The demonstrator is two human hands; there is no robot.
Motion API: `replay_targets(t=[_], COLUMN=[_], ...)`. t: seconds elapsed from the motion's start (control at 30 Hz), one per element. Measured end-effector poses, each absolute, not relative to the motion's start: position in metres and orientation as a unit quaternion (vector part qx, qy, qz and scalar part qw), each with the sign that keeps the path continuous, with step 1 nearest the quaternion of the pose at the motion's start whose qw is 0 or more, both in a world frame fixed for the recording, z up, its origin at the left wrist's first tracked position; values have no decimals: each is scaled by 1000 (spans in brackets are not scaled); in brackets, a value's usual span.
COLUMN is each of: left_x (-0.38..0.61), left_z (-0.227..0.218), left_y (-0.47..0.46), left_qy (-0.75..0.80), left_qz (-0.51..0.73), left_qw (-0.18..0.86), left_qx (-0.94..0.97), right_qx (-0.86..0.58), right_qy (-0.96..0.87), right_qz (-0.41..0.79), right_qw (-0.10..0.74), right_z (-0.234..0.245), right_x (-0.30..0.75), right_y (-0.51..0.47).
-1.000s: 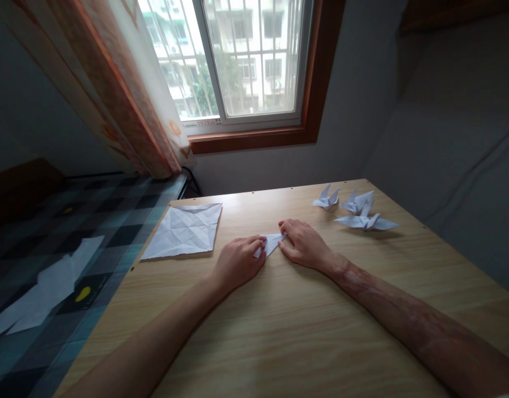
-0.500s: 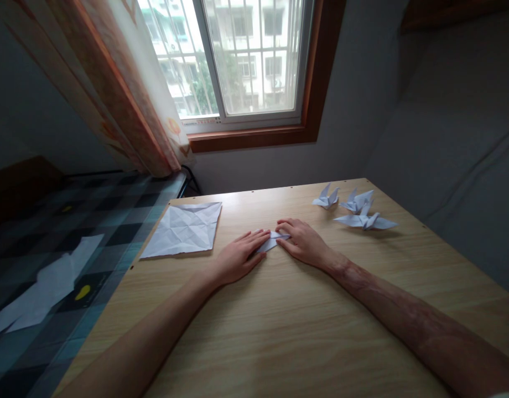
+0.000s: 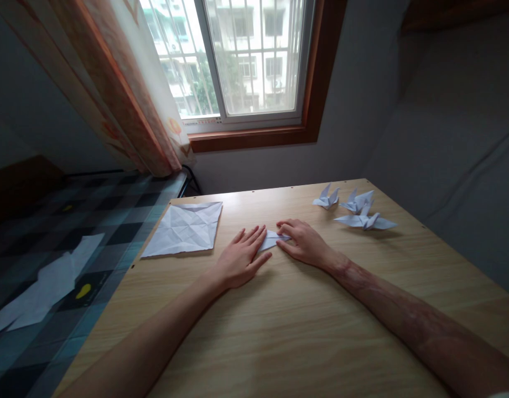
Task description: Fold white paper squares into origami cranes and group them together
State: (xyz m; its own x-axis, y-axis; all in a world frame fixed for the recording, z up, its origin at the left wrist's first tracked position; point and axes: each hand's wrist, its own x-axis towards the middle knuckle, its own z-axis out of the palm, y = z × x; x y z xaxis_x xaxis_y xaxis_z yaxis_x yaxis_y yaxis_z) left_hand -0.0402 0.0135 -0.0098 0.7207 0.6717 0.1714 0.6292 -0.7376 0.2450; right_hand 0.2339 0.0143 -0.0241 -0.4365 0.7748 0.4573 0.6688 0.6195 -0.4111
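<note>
A small piece of folded white paper (image 3: 270,241) lies on the wooden table between my two hands. My left hand (image 3: 242,258) rests flat with its fingers stretched out, the fingertips over the paper's left end and the thumb apart from it. At the right end, my right hand (image 3: 300,241) has its thumb and bent fingers on the paper, gripping its tip. That tip is partly hidden by the fingers.
A creased square sheet (image 3: 183,228) lies at the table's left. Three paper cranes (image 3: 365,221) stand at the back right. Beyond the left edge of the table (image 3: 254,331), cut paper (image 3: 57,284) lies on a checked bed (image 3: 125,204). A window (image 3: 254,66) is ahead.
My left hand has shifted slightly left and its thumb has spread, so more of the folded paper shows. My right hand has stayed in place.
</note>
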Motion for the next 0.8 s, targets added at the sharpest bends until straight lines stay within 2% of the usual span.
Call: replay_targets(t=[0.43,0.6,0.8], left_x=[-39,-41,-39], left_z=[-2,-5,-5], left_y=[13,17,13], left_qy=[435,409,380], left_qz=[305,293,237], left_qw=[96,129,85], left_qx=[842,855,890], right_qx=[-406,-378,-354], right_qy=[-853,-853,-870], right_qz=[73,69,68], right_qw=[319,353,337], right_z=[-17,-11,-12], right_x=[231,229,227], right_y=[8,5,4])
